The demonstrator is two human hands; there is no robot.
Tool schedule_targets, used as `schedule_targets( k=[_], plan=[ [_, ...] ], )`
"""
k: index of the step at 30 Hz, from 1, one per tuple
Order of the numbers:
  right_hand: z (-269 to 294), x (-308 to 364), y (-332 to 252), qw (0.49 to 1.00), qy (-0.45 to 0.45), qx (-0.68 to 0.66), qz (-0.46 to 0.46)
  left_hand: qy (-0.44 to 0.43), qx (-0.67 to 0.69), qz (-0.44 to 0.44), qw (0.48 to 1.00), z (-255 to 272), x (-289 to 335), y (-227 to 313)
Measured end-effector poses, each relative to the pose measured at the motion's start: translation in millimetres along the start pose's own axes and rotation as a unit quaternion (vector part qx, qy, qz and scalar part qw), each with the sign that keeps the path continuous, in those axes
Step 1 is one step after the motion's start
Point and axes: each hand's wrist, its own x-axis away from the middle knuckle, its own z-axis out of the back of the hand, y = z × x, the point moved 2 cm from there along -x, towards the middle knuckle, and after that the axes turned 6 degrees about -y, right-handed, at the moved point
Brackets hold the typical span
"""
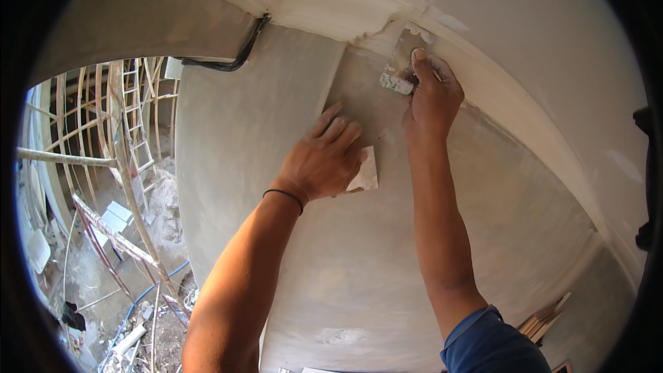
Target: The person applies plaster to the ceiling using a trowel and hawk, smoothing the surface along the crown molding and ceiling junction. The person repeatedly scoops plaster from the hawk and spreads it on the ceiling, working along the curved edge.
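My right hand (435, 97) is raised near the top of the grey wall, its thumb and fingers closed on a putty knife (409, 45). White putty crusts the flat blade and the pale block-like part beside my fingers. Lower and to the left, my left hand (324, 154), with a dark band at the wrist, is curled around a flat, whitish, squarish plate (368, 170). Most of that plate is hidden behind the palm. The fingertips of this hand lie close to a vertical edge in the wall; whether they touch it I cannot tell.
A pale moulding (511, 114) curves along the wall's top, with black cables (243, 52) hanging from a corner. At left, wooden poles, a ladder (135, 121) and scaffold bars (114, 228) stand over rubble (166, 331). Thin wooden strips (542, 318) stick out at lower right.
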Motion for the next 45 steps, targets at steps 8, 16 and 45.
schedule_targets(
  k=[8, 16, 45],
  plan=[
    [-10, -8, 0, 0.997, 0.033, 0.062, 0.041, 0.000, 0.007, 0.000, 1.000, -2, 1, -1],
    [-17, -8, -4, 0.999, 0.016, 0.041, -0.003, 0.005, 0.010, -0.002, 1.000, -3, 1, -1],
    [-27, -4, -28, 0.984, 0.034, -0.062, -0.162, 0.001, 0.022, 0.004, 1.000, -3, 0, -1]
  ],
)
